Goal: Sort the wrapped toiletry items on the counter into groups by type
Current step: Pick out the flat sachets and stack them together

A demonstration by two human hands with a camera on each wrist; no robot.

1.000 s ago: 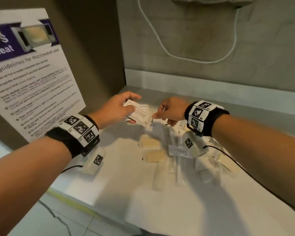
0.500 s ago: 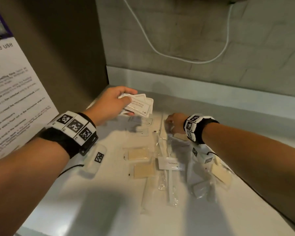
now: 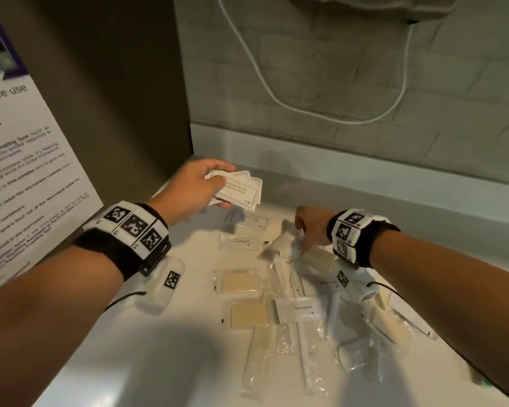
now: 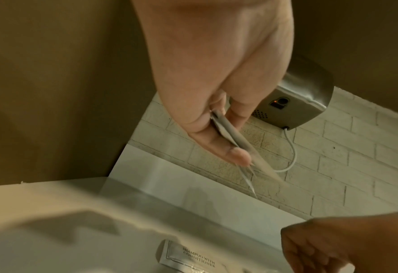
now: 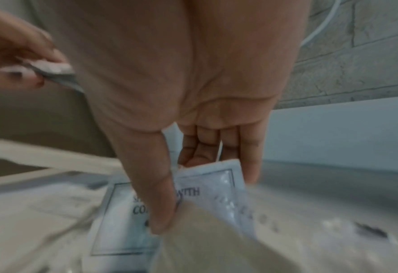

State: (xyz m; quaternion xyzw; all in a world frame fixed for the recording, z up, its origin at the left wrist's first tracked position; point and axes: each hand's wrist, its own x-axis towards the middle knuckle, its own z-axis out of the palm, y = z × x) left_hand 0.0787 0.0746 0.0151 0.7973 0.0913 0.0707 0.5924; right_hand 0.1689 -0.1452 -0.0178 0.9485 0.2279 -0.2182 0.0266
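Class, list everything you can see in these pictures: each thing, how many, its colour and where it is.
Shampoo sachets: several, white, fanned in the left hand.
Shampoo sachet: one, white, flat on the counter; the right wrist view shows another pinched by the right hand.
Toothpaste sachets: two, white, mid counter.
Soap bars: two, beige, clear wrappers, centre.
Long wrapped items: several, whitish, type unclear.
Cable: one, white, on the brick wall.
Poster: one, white and purple, left.
Left hand: raised.
Right hand: low on the pile.

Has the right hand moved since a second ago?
Yes. The right hand left the shampoo sachets held by the left hand and dropped to the counter, reaching into the wrapped items beside the toothpaste sachet.
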